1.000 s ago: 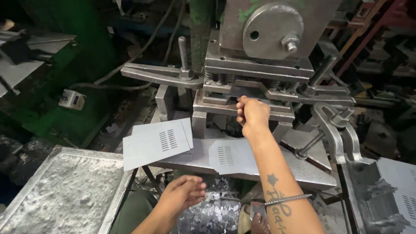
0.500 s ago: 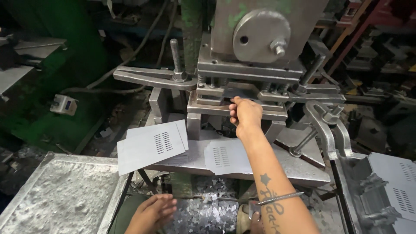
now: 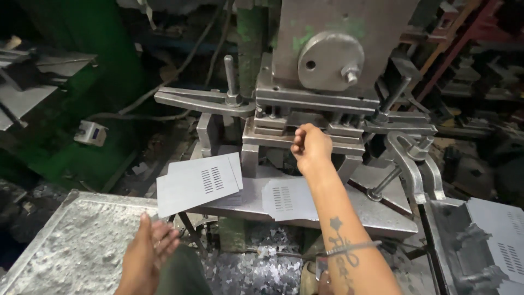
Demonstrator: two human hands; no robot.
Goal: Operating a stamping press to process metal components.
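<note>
My right hand [image 3: 311, 147] reaches into the front of the grey punch press [image 3: 327, 65], at the gap of the die block [image 3: 305, 128]. Its fingers are curled shut, and nothing shows in them. Under that forearm a grey metal sheet with punched slots [image 3: 284, 199] lies flat on the press bed [image 3: 376, 218]. To the left, a small stack of similar slotted sheets [image 3: 199, 183] rests on the bed's edge, overhanging it. My left hand [image 3: 150, 251] hovers low with fingers open and holds nothing, beside the grey tray [image 3: 65, 246].
Metal scrap chips [image 3: 256, 267] lie piled below the bed. Clamp arms stick out left [image 3: 202, 101] and right [image 3: 409, 158] of the die. More slotted sheets [image 3: 499, 235] sit at the right edge. A green machine body [image 3: 82, 109] stands at the left.
My left hand has drawn back from over the scrap pile to the left, beside the tray. My right hand has stayed at the die.
</note>
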